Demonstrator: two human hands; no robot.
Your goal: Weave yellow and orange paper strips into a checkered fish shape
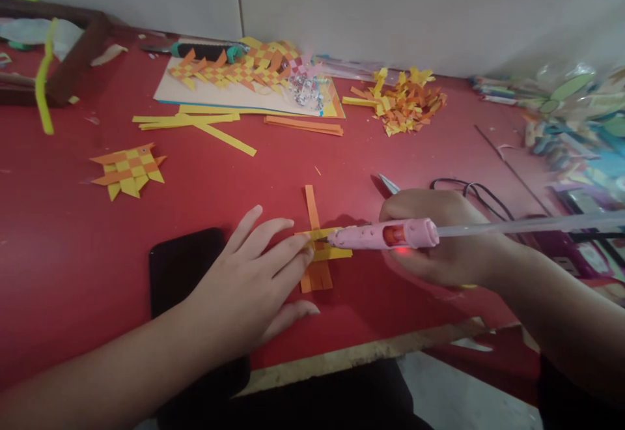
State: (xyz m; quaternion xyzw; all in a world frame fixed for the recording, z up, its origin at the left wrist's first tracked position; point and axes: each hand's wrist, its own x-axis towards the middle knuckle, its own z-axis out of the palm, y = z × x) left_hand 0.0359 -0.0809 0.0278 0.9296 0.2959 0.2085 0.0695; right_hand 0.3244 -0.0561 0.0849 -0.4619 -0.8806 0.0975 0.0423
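Yellow and orange paper strips [318, 276] lie crossed and woven together on the red table. My left hand [266, 273] rests over their left side, its fingers stretched out and fingertips pressing on the yellow strips. In my right hand [439, 234] is a pink pen-shaped hot glue gun [371, 235], with a clear glue stick [527, 223] running out of its back end and a red light glowing. Its dark nozzle points left and meets the strips beside my left fingertips. A pointed metal blade [389, 184] shows just beyond my right hand; the rest of it is hidden.
A woven paper fish [131, 171] lies left, near a black phone [183, 264]. Behind are yellow strips [219, 135], orange strips [303, 126], more woven fish [229, 75] on a pad, and a heap of paper scraps [407, 104]. A black cable [481, 195] lies right.
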